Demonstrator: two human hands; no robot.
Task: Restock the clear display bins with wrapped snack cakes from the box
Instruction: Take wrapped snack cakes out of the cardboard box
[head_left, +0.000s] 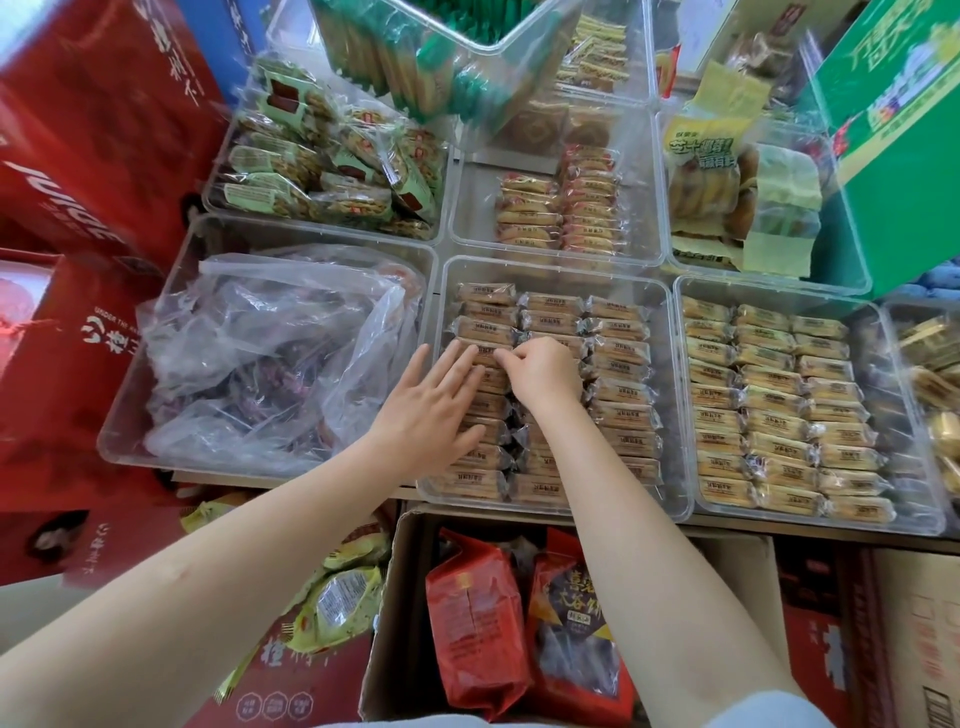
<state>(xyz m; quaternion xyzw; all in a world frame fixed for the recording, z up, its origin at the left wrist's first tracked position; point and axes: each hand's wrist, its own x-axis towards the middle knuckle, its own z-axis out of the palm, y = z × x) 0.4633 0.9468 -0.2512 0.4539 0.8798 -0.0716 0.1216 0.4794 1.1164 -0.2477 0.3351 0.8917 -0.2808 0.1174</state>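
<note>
While both arms reach over the open box (410, 597) at the bottom, the two hands work in the middle bin (670, 364) of the near row. This bin is clear plastic and holds the snack cakes (618, 395), small flat bars of golden-brown colour, each in a transparent wrapper with crimped ends and a dark printed label on top. They lie flat in three columns, one row behind another, and fill almost the whole bin.

The left hand (426, 410) lies flat on the left column, its fingers straight and a little spread, pressing on the wrappers; it grips nothing. The right hand (540, 374) is over the middle column, fingers curled tightly, and its fingertips (501, 356) pinch the edge of one cake (480, 353) in the left column, just beside the left fingertips.

To the right, a second bin (685, 415) holds paler yellow cakes (779, 405) in the same neat rows. To the left, another bin (124, 415) contains a crumpled clear bag (280, 353). The far bins hold other wrapped biscuits, some in green packs (322, 166). Inside the box stand red bags (478, 623) with dark labels. Red cartons (88, 130) are at the left and a green carton (893, 145) at the upper right.
</note>
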